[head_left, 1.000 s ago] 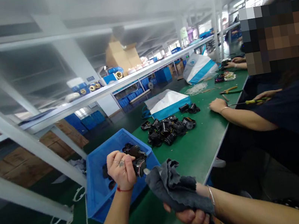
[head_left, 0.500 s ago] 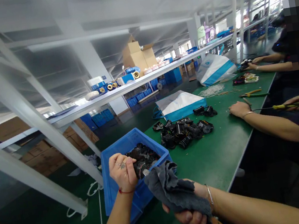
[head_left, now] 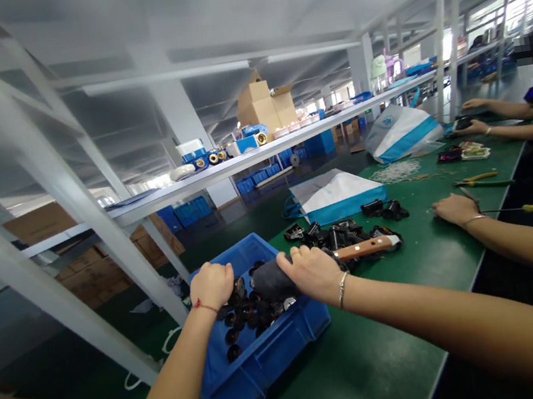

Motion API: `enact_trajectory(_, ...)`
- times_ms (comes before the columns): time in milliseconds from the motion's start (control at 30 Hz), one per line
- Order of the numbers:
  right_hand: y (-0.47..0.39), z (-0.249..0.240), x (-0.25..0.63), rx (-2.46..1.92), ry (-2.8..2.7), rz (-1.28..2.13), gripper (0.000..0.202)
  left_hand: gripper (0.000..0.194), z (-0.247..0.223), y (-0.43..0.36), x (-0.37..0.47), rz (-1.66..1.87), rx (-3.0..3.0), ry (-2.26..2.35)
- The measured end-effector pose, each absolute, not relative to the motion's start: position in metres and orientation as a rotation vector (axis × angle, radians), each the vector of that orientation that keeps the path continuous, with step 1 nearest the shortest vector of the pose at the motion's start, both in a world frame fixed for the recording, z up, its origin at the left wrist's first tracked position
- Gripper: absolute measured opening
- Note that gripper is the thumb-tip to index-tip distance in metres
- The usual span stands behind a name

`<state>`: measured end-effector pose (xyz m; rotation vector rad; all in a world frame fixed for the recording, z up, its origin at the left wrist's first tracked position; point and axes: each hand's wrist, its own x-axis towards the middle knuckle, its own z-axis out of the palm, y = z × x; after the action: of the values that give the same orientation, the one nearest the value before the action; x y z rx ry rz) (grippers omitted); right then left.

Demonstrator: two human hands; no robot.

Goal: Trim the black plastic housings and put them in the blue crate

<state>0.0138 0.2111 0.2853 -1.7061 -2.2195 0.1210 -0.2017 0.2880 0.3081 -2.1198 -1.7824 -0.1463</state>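
Observation:
My left hand (head_left: 213,285) is closed over the left side of a blue plastic bin (head_left: 267,368). Its fingers appear curled round a small black part (head_left: 239,289), mostly hidden by the hand. My right hand (head_left: 313,274), at the bin's right rim, grips a tool wrapped in dark grey cloth (head_left: 272,281). The tool's riveted wooden handle (head_left: 365,248) sticks out to the right; the cloth hides its other end. Inside the bin lie many small black round parts (head_left: 232,336).
Black assemblies (head_left: 337,232) are piled on the green table (head_left: 370,345) beyond the handle. Behind them lies a white-and-blue bag (head_left: 339,194). A co-worker's hand (head_left: 455,209) rests near pliers (head_left: 481,182) at right. A slanted white post (head_left: 80,209) stands left.
My right hand has risen from in front of the bin to its right rim, turning the tool so the handle points right. My view has shifted, with the scene sliding right.

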Motion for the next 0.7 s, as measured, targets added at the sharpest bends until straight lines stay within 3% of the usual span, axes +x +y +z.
enact_trajectory(400, 0.209, 0.269, 0.0, -1.503, -2.559, -0.11, 0.028, 0.059, 0.297, 0.281, -0.211, -0.482, -1.979, -1.697)
enact_trajectory(700, 0.209, 0.278, 0.001, -1.507, -2.527, -0.24, 0.029, 0.059, 0.3, 0.278, -0.213, -0.485, -1.961, -1.618)
